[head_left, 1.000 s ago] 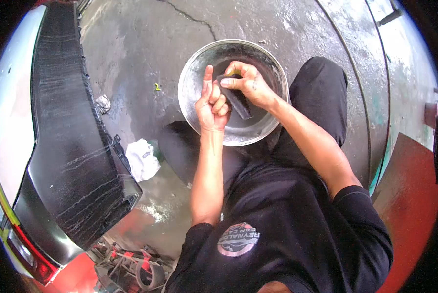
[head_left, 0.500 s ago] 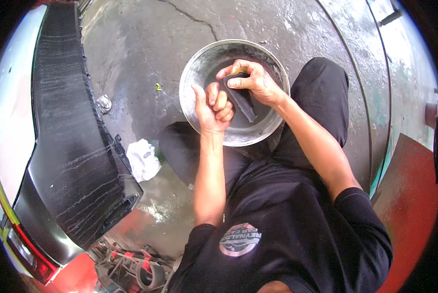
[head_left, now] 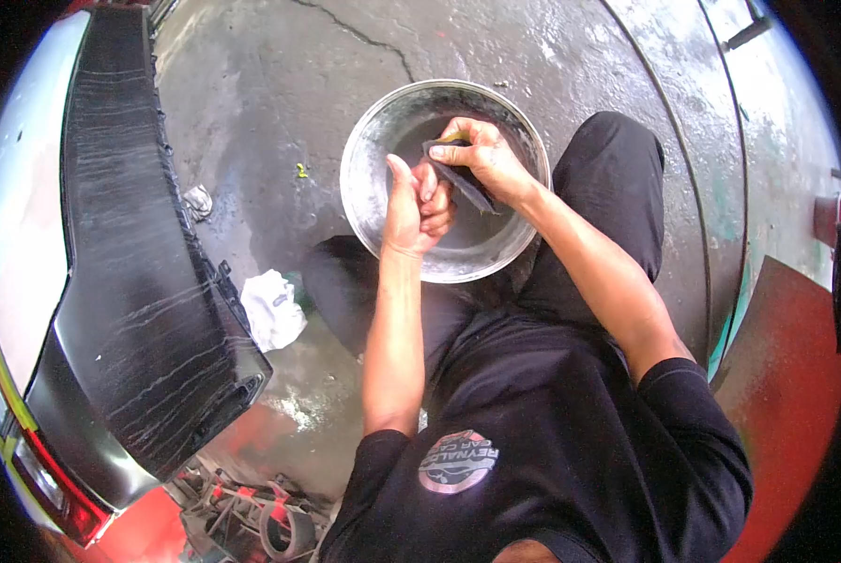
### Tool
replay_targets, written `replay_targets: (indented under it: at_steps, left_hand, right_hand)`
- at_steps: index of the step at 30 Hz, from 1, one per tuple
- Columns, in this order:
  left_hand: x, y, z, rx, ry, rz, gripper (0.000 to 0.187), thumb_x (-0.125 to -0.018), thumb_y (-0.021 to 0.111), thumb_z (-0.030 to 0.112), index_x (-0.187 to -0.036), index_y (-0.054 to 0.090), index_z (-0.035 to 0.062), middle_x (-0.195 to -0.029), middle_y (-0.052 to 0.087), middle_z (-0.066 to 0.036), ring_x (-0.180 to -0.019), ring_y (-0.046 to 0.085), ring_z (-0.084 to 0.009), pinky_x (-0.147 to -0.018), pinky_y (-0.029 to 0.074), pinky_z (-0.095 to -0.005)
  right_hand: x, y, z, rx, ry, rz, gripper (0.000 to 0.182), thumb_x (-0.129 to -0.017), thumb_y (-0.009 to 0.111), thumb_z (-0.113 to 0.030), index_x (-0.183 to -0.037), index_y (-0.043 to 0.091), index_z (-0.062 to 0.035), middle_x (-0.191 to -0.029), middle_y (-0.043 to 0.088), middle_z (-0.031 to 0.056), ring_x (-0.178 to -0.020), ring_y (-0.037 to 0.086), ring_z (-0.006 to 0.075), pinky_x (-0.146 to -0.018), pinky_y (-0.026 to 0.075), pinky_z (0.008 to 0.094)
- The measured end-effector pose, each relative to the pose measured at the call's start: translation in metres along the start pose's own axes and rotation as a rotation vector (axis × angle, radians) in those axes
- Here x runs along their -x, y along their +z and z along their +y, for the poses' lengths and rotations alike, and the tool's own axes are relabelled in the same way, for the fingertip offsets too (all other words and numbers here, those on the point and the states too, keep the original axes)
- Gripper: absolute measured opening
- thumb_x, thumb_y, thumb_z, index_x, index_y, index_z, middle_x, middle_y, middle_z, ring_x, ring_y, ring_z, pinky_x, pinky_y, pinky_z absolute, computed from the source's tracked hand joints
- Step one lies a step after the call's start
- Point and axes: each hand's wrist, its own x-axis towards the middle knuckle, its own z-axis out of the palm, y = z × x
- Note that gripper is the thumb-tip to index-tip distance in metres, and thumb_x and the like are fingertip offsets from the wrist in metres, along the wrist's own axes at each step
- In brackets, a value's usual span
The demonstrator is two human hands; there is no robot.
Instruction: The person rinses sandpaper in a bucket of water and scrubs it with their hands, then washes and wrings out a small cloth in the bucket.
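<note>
My right hand (head_left: 492,161) pinches a dark grey sheet, which looks like sandpaper (head_left: 470,188), between thumb and fingers over the metal basin (head_left: 360,199). A bit of yellow shows under the fingers of that hand; what it is I cannot make out. The sheet slants down to the right, its lower end hanging inside the basin. Close beside its left edge is my left hand (head_left: 413,214), palm up, with fingers curled in and thumb sticking up. Nothing shows inside the curled fingers. Dark, shallow water seems to cover the basin's bottom.
A black car bumper (head_left: 139,281) with streaked marks stands along the left. Near it on the wet floor lie a white cloth (head_left: 272,310) and a small crumpled rag (head_left: 197,202). A dark hose (head_left: 676,122) runs along the right, by a red panel (head_left: 787,403).
The sandpaper has turned more edge-on and its lower end has shifted slightly up and right. My left hand has moved a little closer to it.
</note>
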Motion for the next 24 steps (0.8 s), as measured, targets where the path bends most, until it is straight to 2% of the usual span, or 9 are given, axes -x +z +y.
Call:
replay_targets:
  at_steps: [2,5,7,9,14,17,19,21,24]
  left_hand:
    - [0.0,0.001,-0.003,-0.01,0.018,-0.079,0.068,-0.096,0.028,0.08,-0.085,0.049,0.0166,-0.055,0.026,0.007,-0.037,0.016,-0.0052,-0.033,0.016,-0.0225]
    - [0.001,0.029,0.008,-0.076,0.026,0.283,0.076,-0.096,0.028,0.081,-0.099,0.061,0.0132,-0.055,0.027,0.008,-0.038,0.019,-0.0047,-0.034,0.018,-0.0214]
    - [0.0,0.025,0.007,-0.157,-0.007,0.333,0.07,-0.096,0.029,0.082,-0.077,0.043,0.0158,-0.055,0.029,0.007,-0.039,0.022,-0.0055,-0.035,0.019,-0.0215]
    - [0.001,0.021,0.0,-0.22,0.0,0.346,0.07,-0.096,0.029,0.081,-0.077,0.043,0.0159,-0.055,0.03,0.007,-0.039,0.023,-0.0056,-0.035,0.018,-0.0215]
    - [0.0,0.007,-0.009,0.136,0.088,-0.094,0.058,-0.104,0.037,0.067,-0.077,0.038,0.0159,-0.056,0.027,0.004,-0.039,0.023,-0.0071,-0.035,0.016,-0.0256]
    - [0.004,0.004,-0.004,0.438,0.105,-0.174,0.053,-0.104,0.044,0.063,-0.08,0.04,0.0156,-0.057,0.026,0.005,-0.039,0.018,-0.007,-0.036,0.015,-0.0249]
    - [0.006,0.001,-0.001,0.42,0.138,-0.174,0.046,-0.105,0.048,0.058,-0.088,0.045,0.0155,-0.058,0.026,0.005,-0.039,0.018,-0.0068,-0.035,0.014,-0.0255]
    - [0.009,0.002,-0.001,0.337,0.114,-0.057,0.043,-0.105,0.048,0.056,-0.09,0.048,0.0158,-0.057,0.025,0.005,-0.039,0.018,-0.0068,-0.035,0.014,-0.0255]
    - [0.006,-0.008,-0.01,0.404,0.07,-0.213,0.035,-0.11,0.046,0.043,-0.094,0.05,0.0121,-0.057,0.025,0.005,-0.039,0.019,-0.0066,-0.035,0.015,-0.0256]
  right_hand:
    - [0.002,-0.001,-0.007,-0.061,0.034,0.043,0.016,-0.089,0.079,-0.012,-0.091,0.064,-0.0057,-0.092,0.073,0.0036,-0.083,0.064,0.0133,-0.079,0.051,0.0297]
    - [0.007,0.002,-0.002,-0.08,-0.193,-0.112,0.018,-0.088,0.08,-0.014,-0.091,0.064,-0.006,-0.095,0.073,0.0049,-0.083,0.065,0.0149,-0.08,0.052,0.0307]
    - [0.012,0.003,-0.014,0.177,-0.217,-0.105,0.02,-0.086,0.081,-0.015,-0.091,0.065,-0.0039,-0.091,0.074,0.0064,-0.086,0.066,0.0146,-0.081,0.052,0.0314]
    - [0.009,0.001,-0.013,0.303,-0.168,-0.059,0.022,-0.085,0.082,-0.016,-0.091,0.066,-0.001,-0.087,0.073,0.0076,-0.088,0.067,0.0149,-0.08,0.052,0.0327]
    - [-0.001,0.001,-0.004,0.106,0.004,0.046,0.018,-0.09,0.08,-0.017,-0.089,0.065,-0.0069,-0.082,0.065,-0.0021,-0.076,0.058,0.0073,-0.07,0.048,0.0264]
    - [0.0,0.005,-0.01,-0.207,0.001,0.058,0.015,-0.091,0.078,-0.014,-0.092,0.065,-0.0074,-0.087,0.069,0.0007,-0.08,0.061,0.0085,-0.074,0.05,0.0267]
    - [0.005,0.001,-0.02,-0.396,0.016,-0.04,0.011,-0.091,0.076,-0.009,-0.094,0.065,-0.0063,-0.102,0.074,0.0078,-0.092,0.066,0.012,-0.088,0.053,0.0302]
    - [0.005,0.005,-0.011,-0.179,-0.188,-0.142,0.012,-0.09,0.076,-0.007,-0.095,0.065,-0.0049,-0.108,0.074,0.0096,-0.096,0.067,0.0145,-0.092,0.052,0.0317]
    - [0.008,0.007,-0.008,-0.045,-0.131,-0.149,0.015,-0.089,0.078,-0.01,-0.094,0.066,-0.0033,-0.102,0.074,0.0066,-0.096,0.066,0.014,-0.091,0.052,0.0314]
